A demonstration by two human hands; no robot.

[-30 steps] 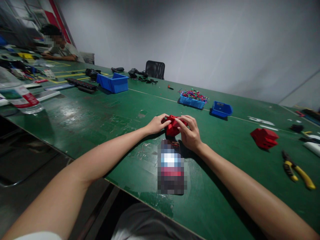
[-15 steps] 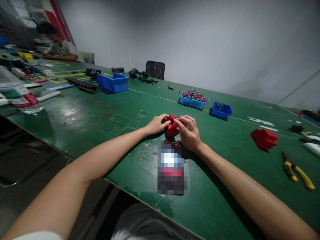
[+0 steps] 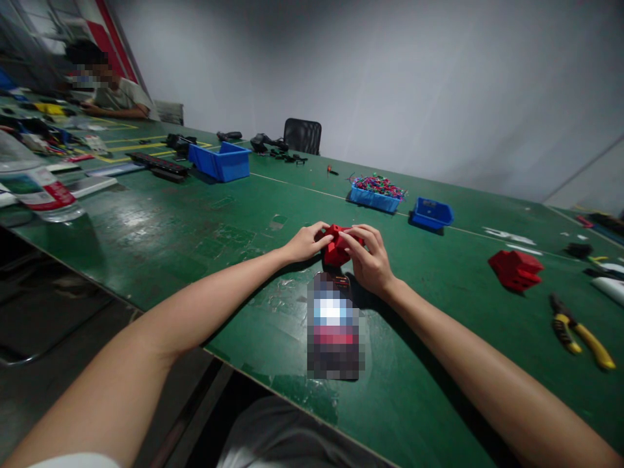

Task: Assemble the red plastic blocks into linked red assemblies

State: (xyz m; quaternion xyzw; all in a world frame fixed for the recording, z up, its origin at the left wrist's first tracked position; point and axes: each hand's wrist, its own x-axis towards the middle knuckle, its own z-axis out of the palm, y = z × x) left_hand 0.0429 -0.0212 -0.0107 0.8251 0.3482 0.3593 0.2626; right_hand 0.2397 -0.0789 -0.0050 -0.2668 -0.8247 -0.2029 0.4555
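Note:
A red block-like part with small holes (image 3: 334,250) is held between both hands, just above or on the green table; I cannot tell which. My left hand (image 3: 308,242) grips its left side with thumb and fingers. My right hand (image 3: 372,260) closes on its right side, fingertips bent over it and hiding much of that side. Directly in front of the part lies a phone (image 3: 335,331), its screen blurred out. A second red part of similar look (image 3: 517,270) rests on the table off to the right.
Pliers with yellow handles (image 3: 580,335) lie at the right. Farther back stand a blue bin of colourful small pieces (image 3: 374,200), a small blue bin (image 3: 431,214) and a larger blue bin (image 3: 220,162). A water bottle (image 3: 39,185) is at left; a person (image 3: 119,97) sits beyond.
Both hands keep the same hold on the red part, with hardly any movement. The seated person's head has shifted slightly to the left.

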